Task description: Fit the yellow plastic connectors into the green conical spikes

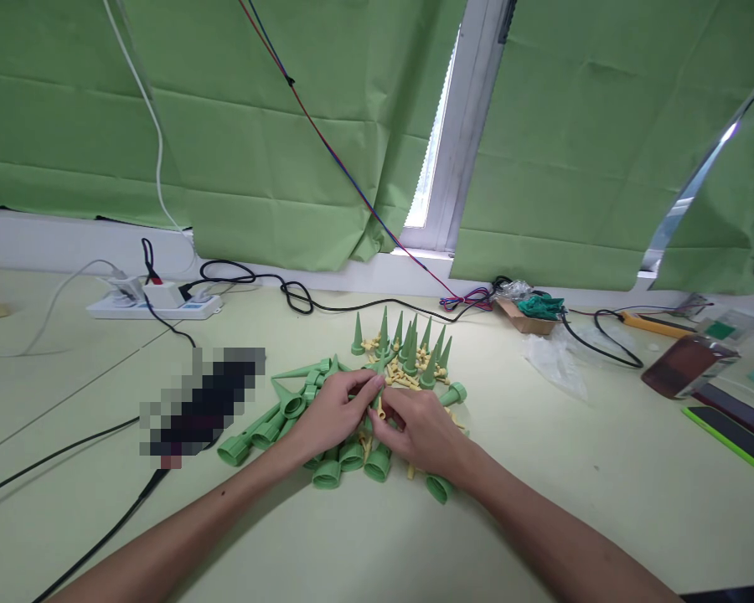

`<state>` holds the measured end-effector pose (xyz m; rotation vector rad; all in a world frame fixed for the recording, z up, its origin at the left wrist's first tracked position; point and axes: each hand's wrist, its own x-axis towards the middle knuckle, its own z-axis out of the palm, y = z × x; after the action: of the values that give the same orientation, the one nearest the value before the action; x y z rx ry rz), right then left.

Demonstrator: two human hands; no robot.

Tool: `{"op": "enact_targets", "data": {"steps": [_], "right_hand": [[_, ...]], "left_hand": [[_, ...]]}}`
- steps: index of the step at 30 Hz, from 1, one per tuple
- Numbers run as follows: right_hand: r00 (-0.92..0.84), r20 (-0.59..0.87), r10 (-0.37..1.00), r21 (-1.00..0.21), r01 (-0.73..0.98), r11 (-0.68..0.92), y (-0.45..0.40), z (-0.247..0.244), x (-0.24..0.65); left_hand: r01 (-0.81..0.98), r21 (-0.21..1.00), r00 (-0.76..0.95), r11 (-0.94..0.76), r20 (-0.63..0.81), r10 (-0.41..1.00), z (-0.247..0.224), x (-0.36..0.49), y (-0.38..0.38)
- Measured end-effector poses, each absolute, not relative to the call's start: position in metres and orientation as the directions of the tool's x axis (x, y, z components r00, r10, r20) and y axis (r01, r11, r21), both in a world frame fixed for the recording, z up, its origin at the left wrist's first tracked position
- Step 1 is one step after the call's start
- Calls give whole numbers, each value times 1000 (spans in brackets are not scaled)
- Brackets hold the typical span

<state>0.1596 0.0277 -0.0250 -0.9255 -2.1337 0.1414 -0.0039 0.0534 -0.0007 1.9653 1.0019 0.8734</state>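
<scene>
Head view: right hand (418,429) pinches a small yellow piece (381,409) over the pile. Left hand (336,410) meets it, fingertips together; can't tell what's in its grip. Green spikes (410,356) stand behind among loose yellow pieces, others lie around both hands. Cardboard box (529,323) at back right: green bundle (544,306) inside. Tipped bottle (688,366): reddish-brown contents.

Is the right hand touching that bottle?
Apart. The head view shows a broad stretch of table between the right hand and the bottle.
</scene>
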Motion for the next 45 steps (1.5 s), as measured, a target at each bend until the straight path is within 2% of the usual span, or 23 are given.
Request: {"op": "enact_targets", "data": {"steps": [18, 22, 26, 31, 36, 45], "right_hand": [[-389, 625, 677, -417, 567, 711, 29, -29, 161], [-374, 614, 695, -435, 575, 693, 30, -28, 163], [-355, 592, 723, -452, 596, 663, 31, -27, 167], [-312, 593, 742, -440, 646, 623, 35, -29, 169], [-247, 628, 738, -419, 691, 588, 41, -32, 171], [-259, 576, 775, -358, 772, 525, 44, -32, 175]], "left_hand": [[350, 854, 453, -384, 204, 868, -8, -6, 57], [437, 785, 365, -439, 291, 884, -6, -7, 57], [585, 647, 308, -488, 380, 872, -6, -8, 55], [650, 586, 325, -484, 361, 874, -8, -10, 53], [692, 464, 404, -554, 387, 829, -9, -11, 56], [699, 447, 449, -559, 334, 828, -8, -12, 58]]}}
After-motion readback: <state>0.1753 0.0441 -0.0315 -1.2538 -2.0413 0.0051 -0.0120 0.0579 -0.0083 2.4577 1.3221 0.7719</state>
